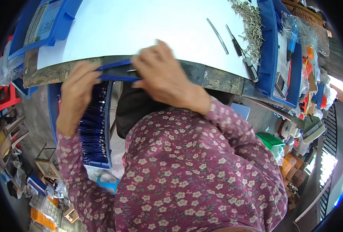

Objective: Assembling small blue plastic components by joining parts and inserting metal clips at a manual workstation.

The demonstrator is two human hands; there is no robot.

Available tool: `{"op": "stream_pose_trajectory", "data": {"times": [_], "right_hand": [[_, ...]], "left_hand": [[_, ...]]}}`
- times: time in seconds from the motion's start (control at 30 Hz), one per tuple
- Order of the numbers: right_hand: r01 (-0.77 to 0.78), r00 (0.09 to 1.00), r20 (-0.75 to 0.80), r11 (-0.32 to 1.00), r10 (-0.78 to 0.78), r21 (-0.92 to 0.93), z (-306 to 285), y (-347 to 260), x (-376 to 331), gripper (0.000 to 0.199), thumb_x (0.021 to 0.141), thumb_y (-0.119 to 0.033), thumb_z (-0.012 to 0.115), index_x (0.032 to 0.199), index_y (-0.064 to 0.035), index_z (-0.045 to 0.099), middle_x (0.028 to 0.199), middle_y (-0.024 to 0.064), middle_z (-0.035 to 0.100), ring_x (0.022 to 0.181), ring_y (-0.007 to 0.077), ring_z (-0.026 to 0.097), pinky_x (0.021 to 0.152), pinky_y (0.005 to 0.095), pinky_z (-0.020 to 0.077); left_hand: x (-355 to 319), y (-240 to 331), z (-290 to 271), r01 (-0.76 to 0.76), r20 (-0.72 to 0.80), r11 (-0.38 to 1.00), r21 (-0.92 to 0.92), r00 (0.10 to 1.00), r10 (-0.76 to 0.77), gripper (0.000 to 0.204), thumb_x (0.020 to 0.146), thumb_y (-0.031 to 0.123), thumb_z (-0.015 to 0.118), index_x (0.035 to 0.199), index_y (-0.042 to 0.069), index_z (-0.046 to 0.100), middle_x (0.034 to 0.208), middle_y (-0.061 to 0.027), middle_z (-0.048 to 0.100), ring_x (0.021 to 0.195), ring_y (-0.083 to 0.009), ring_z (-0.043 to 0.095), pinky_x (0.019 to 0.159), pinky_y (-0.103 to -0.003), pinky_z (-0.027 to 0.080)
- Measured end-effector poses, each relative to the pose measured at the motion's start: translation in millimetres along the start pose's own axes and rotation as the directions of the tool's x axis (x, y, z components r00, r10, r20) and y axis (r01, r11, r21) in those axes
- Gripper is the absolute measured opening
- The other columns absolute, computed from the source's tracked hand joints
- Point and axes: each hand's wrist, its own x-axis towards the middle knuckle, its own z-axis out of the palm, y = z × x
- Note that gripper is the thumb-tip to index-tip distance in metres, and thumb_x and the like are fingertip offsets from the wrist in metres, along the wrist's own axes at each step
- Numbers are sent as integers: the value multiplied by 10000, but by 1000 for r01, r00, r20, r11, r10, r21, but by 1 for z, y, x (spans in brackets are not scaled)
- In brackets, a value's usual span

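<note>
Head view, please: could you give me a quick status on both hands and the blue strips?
Left hand and right hand both gripping thin blue plastic strips at the worktable edge. Blue tray of blue wires beneath. Nothing between them.

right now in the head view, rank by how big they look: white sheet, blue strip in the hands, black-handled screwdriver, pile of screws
1. white sheet, by far the largest
2. pile of screws
3. blue strip and screwdriver: similar length, and the strip is partly hidden by the hands and nearer the camera, so unranked

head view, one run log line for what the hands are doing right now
left hand: grips thin blue plastic strips | right hand: pinches same strips | place: front edge of white worktable | below: blue tray of blue strips
</note>
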Motion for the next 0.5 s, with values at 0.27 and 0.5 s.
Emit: {"op": "stream_pose_trajectory", "data": {"times": [0.27,0.5], "right_hand": [[-64,998,13,996,65,-56,-15,2,-26,592,680,-257,701,1139,35,467,1042,139,475,1004,281,451,987,518,274],[-194,980,23,974,198,-120,-38,19,-64,563,664,-175,706,1149,10,487,1031,136,477,981,306,449,986,479,279]], "left_hand": [[4,21,9,-52,-8,998,-43,999,51,153,654,-80,597,801,-54,569,919,-156,595,888,-321,565,760,-373,473],[33,33,56,-231,-33,972,-38,973,230,56,688,-56,580,714,-44,532,856,-121,577,828,-228,547,746,-302,488]]}}
